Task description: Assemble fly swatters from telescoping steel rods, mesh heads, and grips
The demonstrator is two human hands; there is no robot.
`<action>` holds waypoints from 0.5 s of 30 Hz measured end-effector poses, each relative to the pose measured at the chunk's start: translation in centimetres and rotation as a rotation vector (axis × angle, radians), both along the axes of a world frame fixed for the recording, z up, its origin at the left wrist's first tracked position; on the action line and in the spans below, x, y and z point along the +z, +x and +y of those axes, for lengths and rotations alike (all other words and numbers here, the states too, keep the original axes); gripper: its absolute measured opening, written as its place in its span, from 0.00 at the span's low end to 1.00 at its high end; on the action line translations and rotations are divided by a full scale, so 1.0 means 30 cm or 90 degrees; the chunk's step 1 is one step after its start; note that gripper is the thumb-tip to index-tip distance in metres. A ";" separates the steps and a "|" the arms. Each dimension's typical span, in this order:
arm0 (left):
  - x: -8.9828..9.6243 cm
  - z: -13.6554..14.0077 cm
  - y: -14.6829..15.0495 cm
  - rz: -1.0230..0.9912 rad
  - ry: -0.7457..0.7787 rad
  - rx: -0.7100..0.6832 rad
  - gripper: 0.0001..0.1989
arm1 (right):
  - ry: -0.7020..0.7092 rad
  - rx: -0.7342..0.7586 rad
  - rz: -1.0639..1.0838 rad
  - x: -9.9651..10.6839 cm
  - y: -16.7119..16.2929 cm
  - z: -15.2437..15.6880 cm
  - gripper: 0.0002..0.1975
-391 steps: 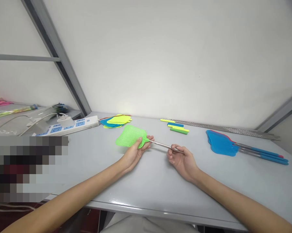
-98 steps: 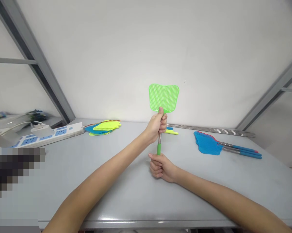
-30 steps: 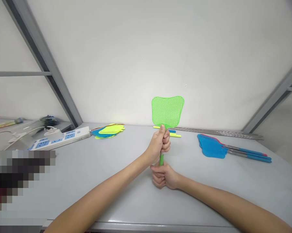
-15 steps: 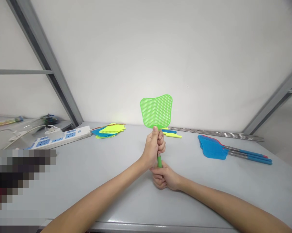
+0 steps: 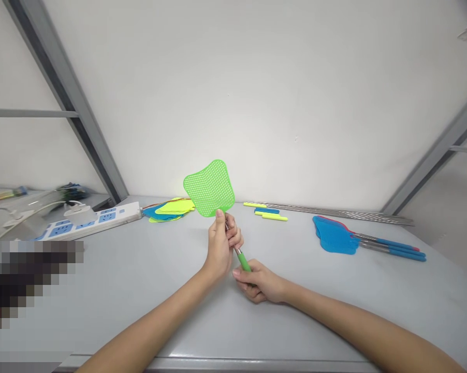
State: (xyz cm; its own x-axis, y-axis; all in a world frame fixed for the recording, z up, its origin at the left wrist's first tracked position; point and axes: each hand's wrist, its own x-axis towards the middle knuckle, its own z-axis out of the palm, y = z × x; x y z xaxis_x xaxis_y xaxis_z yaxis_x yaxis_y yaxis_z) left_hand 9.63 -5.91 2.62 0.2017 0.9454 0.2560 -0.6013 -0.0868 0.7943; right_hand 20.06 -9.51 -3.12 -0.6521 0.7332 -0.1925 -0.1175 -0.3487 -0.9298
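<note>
A fly swatter with a green mesh head (image 5: 210, 189) is held over the table, tilted with its head toward the upper left. My left hand (image 5: 221, 243) is closed around the metal rod just below the head, thumb pressed at the head's base. Lower down, my right hand (image 5: 260, 282) grips the green handle (image 5: 243, 260), its fingers curled around the end. A short piece of metal rod shows between my left hand and the handle. The handle's lower end is mostly hidden in my right hand.
Blue fly swatters (image 5: 336, 235) lie at the right. Metal rods (image 5: 346, 213) and short yellow and blue handle grips (image 5: 274, 216) rest by the wall. Yellow and blue swatter heads (image 5: 173, 209) sit beside a power strip (image 5: 97, 221) at the left.
The fly swatter has tilted from nearly upright, its head moving left and slightly down along with my left hand. My right hand stays low on the handle, in about the same place.
</note>
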 end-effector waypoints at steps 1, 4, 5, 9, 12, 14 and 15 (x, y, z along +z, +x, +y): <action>-0.003 0.003 -0.004 0.005 -0.002 0.001 0.17 | 0.003 0.000 -0.003 0.000 0.001 0.002 0.17; -0.009 0.018 -0.013 0.023 -0.004 0.008 0.17 | 0.013 0.003 0.014 -0.004 0.007 0.009 0.17; -0.011 0.023 -0.015 0.030 -0.003 0.016 0.17 | 0.010 0.009 0.025 -0.005 0.010 0.012 0.18; -0.013 0.037 -0.023 0.080 0.001 0.059 0.17 | -0.039 0.037 0.069 0.000 0.025 0.023 0.18; -0.021 0.051 -0.028 0.141 0.010 0.120 0.17 | -0.074 0.044 0.098 0.006 0.034 0.029 0.18; -0.034 0.065 -0.031 0.177 0.017 0.170 0.17 | -0.081 0.048 0.108 0.007 0.036 0.031 0.18; -0.042 0.073 -0.032 0.191 0.024 0.190 0.17 | -0.080 0.051 0.110 0.007 0.037 0.031 0.18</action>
State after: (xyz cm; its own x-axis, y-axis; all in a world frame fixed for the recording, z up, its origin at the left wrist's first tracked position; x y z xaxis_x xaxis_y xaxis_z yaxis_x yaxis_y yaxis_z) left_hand 8.67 -3.72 1.37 -0.0091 0.9647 0.2632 -0.2880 -0.2545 0.9232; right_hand 21.17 -8.58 -2.92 -0.7389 0.6545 -0.1601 -0.2380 -0.4759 -0.8467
